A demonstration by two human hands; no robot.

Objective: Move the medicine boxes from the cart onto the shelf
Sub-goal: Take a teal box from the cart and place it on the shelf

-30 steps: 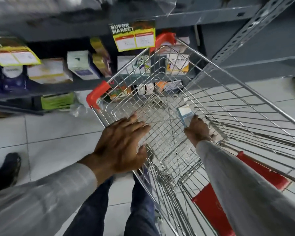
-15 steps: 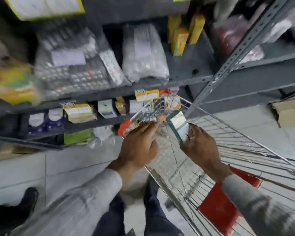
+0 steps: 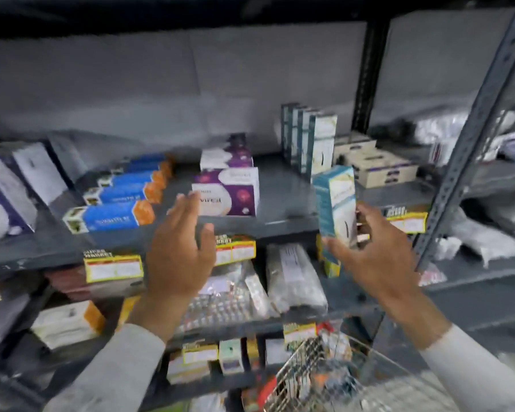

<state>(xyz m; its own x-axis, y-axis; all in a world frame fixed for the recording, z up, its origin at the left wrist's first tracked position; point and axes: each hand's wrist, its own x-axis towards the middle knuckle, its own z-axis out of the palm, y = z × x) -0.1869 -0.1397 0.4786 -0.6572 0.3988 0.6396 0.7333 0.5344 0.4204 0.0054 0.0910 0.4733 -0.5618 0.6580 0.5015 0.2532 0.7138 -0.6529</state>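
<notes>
Both hands have risen from the wire cart (image 3: 315,379), now only a corner at the bottom of view, and the camera has swung up to face the grey metal shelf (image 3: 283,224). On that shelf lie, from the left, a row of blue-and-orange boxes (image 3: 113,218), stacked purple-and-white boxes (image 3: 229,191) and a row of upright teal-and-white boxes (image 3: 309,141); their printing is too blurred to read. Yellow price tags (image 3: 113,267) clipped along the shelf edges carry the heading "SUPER MARKET". Clear bags of blister packs (image 3: 292,281) sit on the tier below. The right hand (image 3: 372,251) grasps a teal-and-white medicine box (image 3: 335,203) upright by its lower part, held in front of the shelf edge, just below the matching row. The left hand (image 3: 182,251) is released, fingers spread, palm toward the purple-and-white boxes, holding nothing.
</notes>
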